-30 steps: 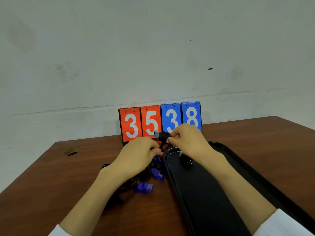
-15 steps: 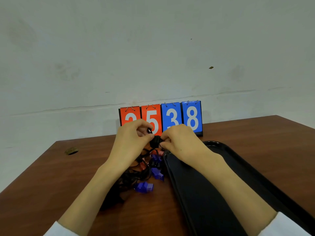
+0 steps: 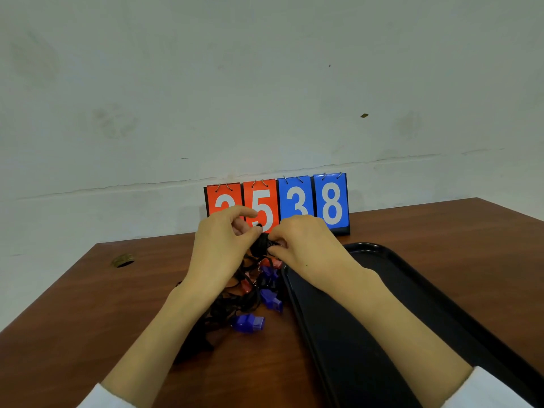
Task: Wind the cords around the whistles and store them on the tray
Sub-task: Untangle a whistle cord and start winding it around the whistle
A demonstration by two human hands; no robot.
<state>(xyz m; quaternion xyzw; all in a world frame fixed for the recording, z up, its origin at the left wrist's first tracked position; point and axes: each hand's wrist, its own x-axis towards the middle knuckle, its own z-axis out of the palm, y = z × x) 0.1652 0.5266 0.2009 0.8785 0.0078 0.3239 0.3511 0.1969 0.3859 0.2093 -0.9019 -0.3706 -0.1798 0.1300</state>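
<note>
Scoreboard [image 3: 298, 198]: 1st digit half hidden by left hand [image 3: 222, 245], then 538.

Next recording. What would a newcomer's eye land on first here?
The red-and-blue scoreboard with big white digits, at the far edge of the table, draws the eye first. Right in front of it, the left hand and right hand pinch a cord-wrapped whistle between them. Below lies a pile of blue and red whistles in tangled black cords, beside the left rim of the black tray.

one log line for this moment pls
step: winding cord | left hand: pinches cord | right hand: holds wrapped whistle | loose whistles: table, left of tray
</note>
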